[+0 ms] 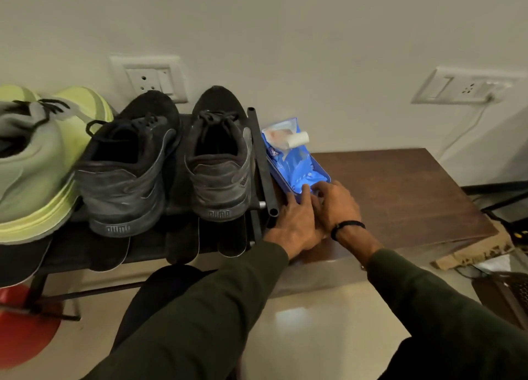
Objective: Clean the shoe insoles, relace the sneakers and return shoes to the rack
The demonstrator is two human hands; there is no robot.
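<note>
Two dark grey sneakers (125,165) (220,156) stand heel-out on the black shoe rack (261,154), with dark insoles (183,242) lying on the shelf below them. Beside the rack, a blue wet-wipes pack (294,156) lies on a brown wooden table (400,191). My left hand (291,222) rests with straight fingers against the pack's near left edge. My right hand (337,202) has its fingers curled on the pack's near end, with the fingertips partly hidden.
A light green sneaker (31,162) sits at the rack's left. A red object (25,325) lies on the floor under the rack. Wall sockets (151,79) (468,86) and a white cable (463,134) are behind. Tiled floor lies below.
</note>
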